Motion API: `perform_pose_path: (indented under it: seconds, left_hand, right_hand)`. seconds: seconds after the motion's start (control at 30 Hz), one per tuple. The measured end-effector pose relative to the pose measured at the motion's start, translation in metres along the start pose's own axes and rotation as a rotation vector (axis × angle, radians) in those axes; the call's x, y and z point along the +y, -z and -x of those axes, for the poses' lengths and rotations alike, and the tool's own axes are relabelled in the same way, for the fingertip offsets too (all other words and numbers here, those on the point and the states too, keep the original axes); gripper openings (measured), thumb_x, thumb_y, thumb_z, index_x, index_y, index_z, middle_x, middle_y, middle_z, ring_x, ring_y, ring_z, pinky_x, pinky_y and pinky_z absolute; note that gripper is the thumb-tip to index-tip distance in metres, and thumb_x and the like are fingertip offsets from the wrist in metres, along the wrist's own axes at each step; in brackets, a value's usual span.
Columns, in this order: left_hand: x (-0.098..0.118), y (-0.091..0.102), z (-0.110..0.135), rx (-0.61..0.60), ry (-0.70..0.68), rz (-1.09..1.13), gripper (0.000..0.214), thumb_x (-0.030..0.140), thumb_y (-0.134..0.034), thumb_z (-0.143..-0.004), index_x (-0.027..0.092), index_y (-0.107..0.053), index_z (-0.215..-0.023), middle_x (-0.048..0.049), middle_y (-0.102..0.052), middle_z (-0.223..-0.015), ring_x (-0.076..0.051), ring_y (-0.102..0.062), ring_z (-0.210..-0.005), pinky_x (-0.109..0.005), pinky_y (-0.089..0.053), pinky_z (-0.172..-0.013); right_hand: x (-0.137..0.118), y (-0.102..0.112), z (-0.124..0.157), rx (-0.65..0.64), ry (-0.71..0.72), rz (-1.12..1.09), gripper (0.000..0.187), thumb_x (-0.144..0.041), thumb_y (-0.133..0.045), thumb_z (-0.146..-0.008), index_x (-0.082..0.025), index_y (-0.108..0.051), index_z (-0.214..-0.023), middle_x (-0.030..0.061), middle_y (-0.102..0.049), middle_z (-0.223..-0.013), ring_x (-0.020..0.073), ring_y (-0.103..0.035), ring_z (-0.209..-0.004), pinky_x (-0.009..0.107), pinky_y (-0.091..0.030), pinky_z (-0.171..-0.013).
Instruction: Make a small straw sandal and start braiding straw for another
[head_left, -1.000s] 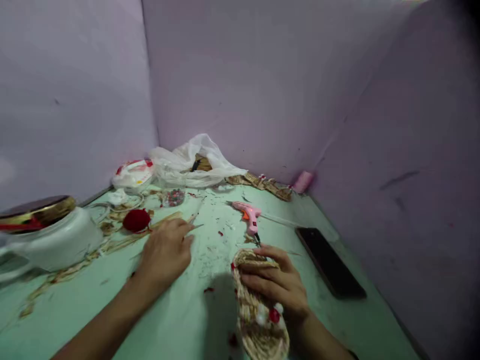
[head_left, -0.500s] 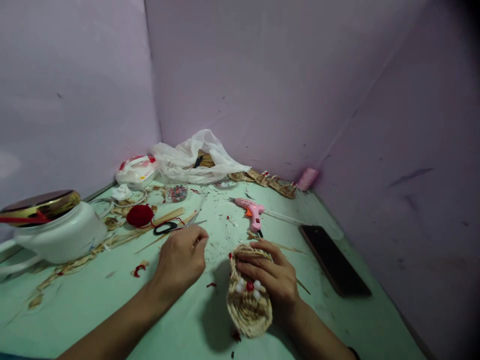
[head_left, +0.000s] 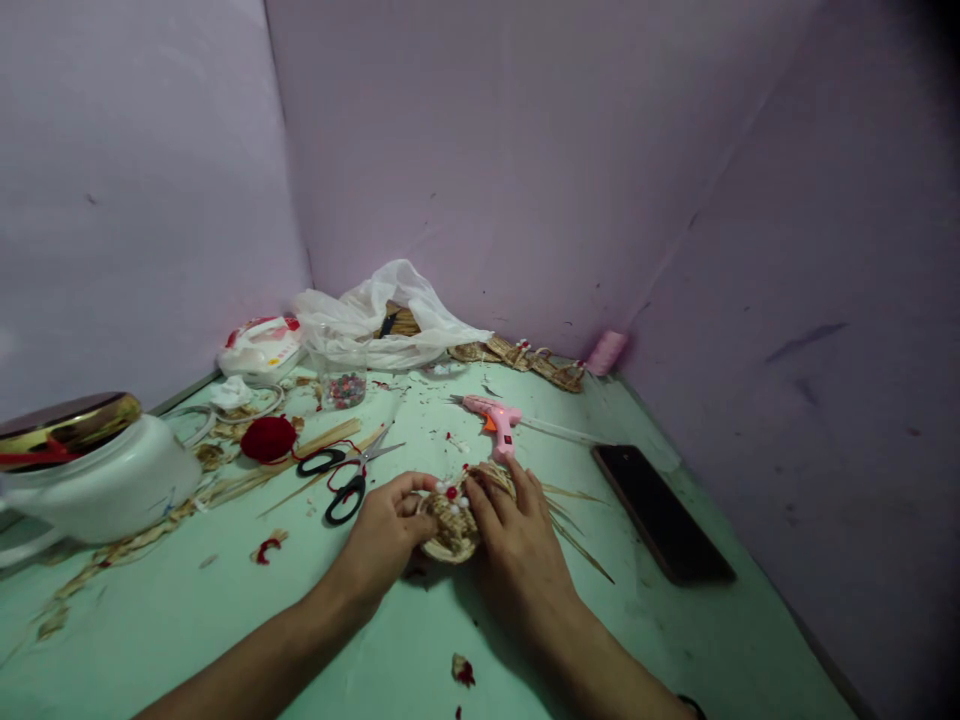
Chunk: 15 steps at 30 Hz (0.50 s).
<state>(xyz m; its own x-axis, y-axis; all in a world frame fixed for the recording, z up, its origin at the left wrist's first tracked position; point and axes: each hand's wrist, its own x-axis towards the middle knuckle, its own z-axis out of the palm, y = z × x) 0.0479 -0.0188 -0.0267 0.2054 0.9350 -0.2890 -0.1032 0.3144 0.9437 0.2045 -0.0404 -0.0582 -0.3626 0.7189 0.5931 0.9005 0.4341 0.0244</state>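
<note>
- Head view, the only one – both hands meet over a small woven straw piece [head_left: 451, 524] on the green table [head_left: 660, 640], just in front of the person, near the middle of the tabletop.
- left hand [head_left: 384, 535]: fingers curled round the left edge of the woven straw piece, thumb up by its top. Closed grip, holding it.
- right hand [head_left: 517, 545]: fingers laid over the right side and top of the piece, pressing on it. Also holding. The far side of the piece is hidden under this hand.
- White and red beads [head_left: 450, 488] sit on the top edge of the piece, between the two thumbs.
- Whether the piece rests on the table or is lifted a little off it – cannot tell.
- scissors [head_left: 341, 478]: black handles, lying flat just left of the left hand, not touched.
- pink glue gun [head_left: 493, 419]: lying just beyond the right hand's fingertips, apart from them.
- dark phone [head_left: 660, 512]: flat on the table, to the right, well apart from the hands.
- red pompom [head_left: 268, 438] and straw strips [head_left: 225, 490]: left of the scissors.
- white pot with a gold lid [head_left: 97, 480]: far left edge.
- plastic bag [head_left: 382, 315] and bead jar [head_left: 344, 384]: back corner, by the wall.
</note>
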Motion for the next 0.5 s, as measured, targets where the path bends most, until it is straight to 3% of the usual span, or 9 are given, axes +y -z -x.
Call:
perform_pose_path:
  seconds: [0.13, 0.23, 0.33, 0.37, 0.43, 0.5]
  left_hand:
    - [0.005, 0.002, -0.006, 0.130, -0.061, -0.011, 0.044, 0.026, -0.066, -0.046, 0.015, -0.051, -0.086, 0.0014, -0.062, -0.060, -0.012, -0.054, -0.051, -0.021, -0.044, -0.048]
    - [0.008, 0.007, -0.006, 0.108, -0.067, -0.063, 0.050, 0.027, -0.068, -0.046, 0.014, -0.052, -0.092, -0.0010, -0.064, -0.067, -0.015, -0.058, -0.060, -0.024, -0.047, -0.053]
    - [0.010, 0.012, -0.004, 0.011, -0.036, -0.160, 0.045, 0.024, -0.067, -0.048, 0.012, -0.058, -0.090, -0.0043, -0.066, -0.075, -0.017, -0.059, -0.065, -0.025, -0.047, -0.058]
    - [0.010, 0.014, -0.003, -0.028, -0.033, -0.187, 0.041, 0.024, -0.067, -0.049, 0.011, -0.060, -0.088, -0.0050, -0.067, -0.077, -0.016, -0.059, -0.066, -0.025, -0.047, -0.058]
    - [0.012, 0.016, 0.000, -0.094, -0.056, -0.230, 0.036, 0.026, -0.067, -0.052, 0.012, -0.063, -0.085, -0.0050, -0.067, -0.079, -0.016, -0.058, -0.067, -0.024, -0.046, -0.060]
    - [0.013, 0.017, 0.002, -0.140, -0.095, -0.267, 0.032, 0.029, -0.067, -0.058, 0.014, -0.065, -0.086, -0.0044, -0.068, -0.080, -0.016, -0.058, -0.069, -0.024, -0.046, -0.062]
  right_hand:
    - [-0.014, 0.016, 0.003, 0.076, 0.071, -0.120, 0.044, -0.001, -0.050, -0.070, -0.010, -0.058, -0.112, 0.0128, -0.062, -0.117, 0.0405, -0.032, -0.125, 0.058, -0.032, -0.096]
    - [-0.010, 0.036, -0.001, 0.272, 0.113, -0.337, 0.036, 0.002, -0.051, -0.069, -0.017, -0.063, -0.097, 0.0062, -0.071, -0.094, 0.0306, -0.051, -0.113, 0.051, -0.039, -0.094]
    - [0.011, 0.046, -0.011, 0.381, -0.107, -0.525, 0.023, -0.004, -0.055, -0.075, -0.019, -0.065, -0.089, 0.0038, -0.071, -0.080, 0.0205, -0.064, -0.085, 0.039, -0.049, -0.082]
    - [0.019, 0.046, -0.014, 0.349, -0.238, -0.589, 0.017, -0.010, -0.057, -0.076, -0.020, -0.067, -0.086, 0.0042, -0.071, -0.080, 0.0194, -0.065, -0.081, 0.036, -0.050, -0.077]
    - [0.033, 0.040, -0.018, 0.168, -0.493, -0.749, 0.011, -0.021, -0.059, -0.077, -0.020, -0.069, -0.082, 0.0056, -0.072, -0.082, 0.0194, -0.066, -0.077, 0.032, -0.052, -0.071]
    - [0.040, 0.032, -0.019, -0.040, -0.627, -0.877, 0.016, -0.028, -0.061, -0.074, -0.018, -0.071, -0.082, 0.0069, -0.073, -0.084, 0.0203, -0.067, -0.077, 0.031, -0.052, -0.068]
